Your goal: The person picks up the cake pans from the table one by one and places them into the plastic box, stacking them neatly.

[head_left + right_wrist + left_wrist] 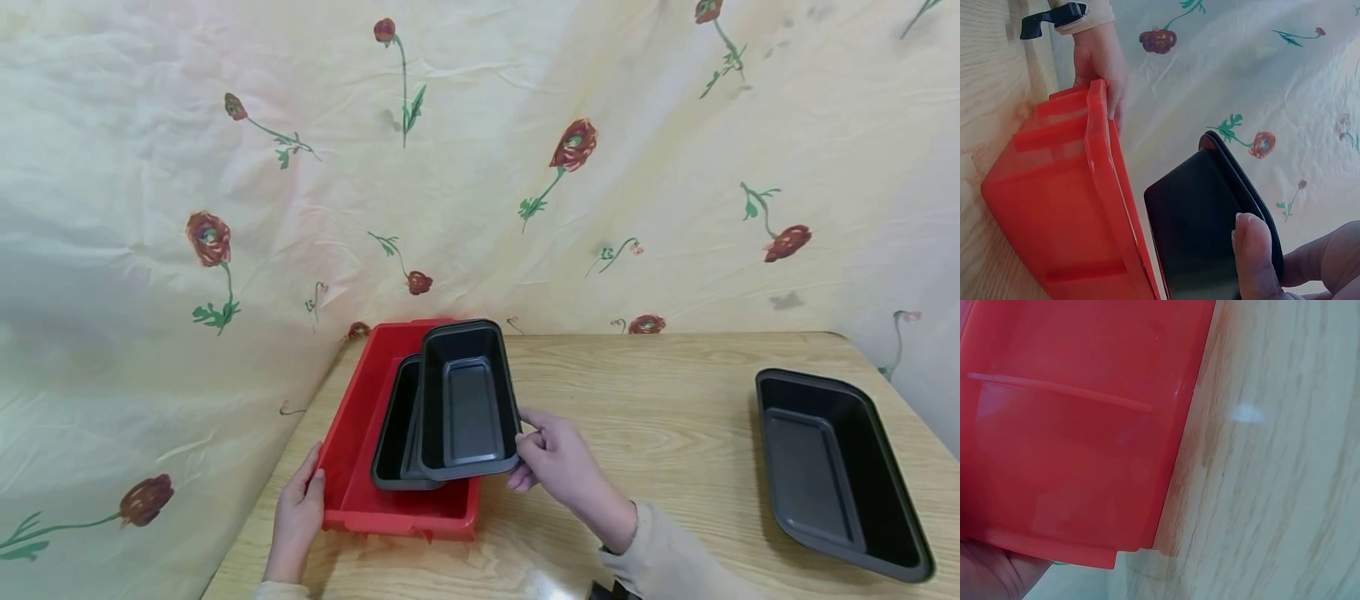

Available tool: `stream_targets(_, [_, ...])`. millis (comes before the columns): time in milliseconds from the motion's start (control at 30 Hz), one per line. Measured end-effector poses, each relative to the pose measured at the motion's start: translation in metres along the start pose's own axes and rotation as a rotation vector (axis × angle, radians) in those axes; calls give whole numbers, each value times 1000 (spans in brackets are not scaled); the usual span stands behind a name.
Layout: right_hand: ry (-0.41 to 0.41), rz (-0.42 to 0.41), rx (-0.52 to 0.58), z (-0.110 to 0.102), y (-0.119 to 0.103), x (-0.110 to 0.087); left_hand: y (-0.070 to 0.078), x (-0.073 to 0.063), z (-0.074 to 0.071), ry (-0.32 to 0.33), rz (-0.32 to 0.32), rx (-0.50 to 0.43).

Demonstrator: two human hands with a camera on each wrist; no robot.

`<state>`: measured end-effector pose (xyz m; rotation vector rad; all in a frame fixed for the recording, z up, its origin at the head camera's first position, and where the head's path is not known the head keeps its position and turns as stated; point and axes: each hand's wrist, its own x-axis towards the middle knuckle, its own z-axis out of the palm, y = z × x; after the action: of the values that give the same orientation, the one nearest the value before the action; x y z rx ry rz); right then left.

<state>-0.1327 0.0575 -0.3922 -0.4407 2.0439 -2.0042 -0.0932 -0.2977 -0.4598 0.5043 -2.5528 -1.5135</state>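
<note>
A dark loaf pan (470,400) is held at its near right edge by my right hand (558,458). In the right wrist view the thumb (1252,250) lies on the pan's outer wall (1194,212), and other fingers are at the rim. Below it, partly covered, another dark loaf pan (397,433) sits in the red plastic bin (352,417). My left hand (298,508) grips the bin's left rim near the front corner. The left wrist view shows the bin's outer wall (1085,462) and part of that hand (997,572).
Another dark loaf pan (813,475) rests on the wooden table (637,400) at the right. Behind and left of the table hangs a pale curtain (480,183) with red flowers, close to the bin's far end.
</note>
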Motion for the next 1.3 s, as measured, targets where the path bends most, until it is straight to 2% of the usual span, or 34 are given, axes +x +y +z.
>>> stream_targets(433, [-4,15,0,18,4,10,3,1,0,-1,19,2])
stream_targets(633, [-9,-5,-6,26,3,15,3,1,-1,-4,11,-1])
stream_targets(1033, [-27,12,-24,42,8,29,1,1,-1,-2,3,-27])
stream_targets(1300, [-36,59,-28,50,14,37,0,1,1,14,17,-20])
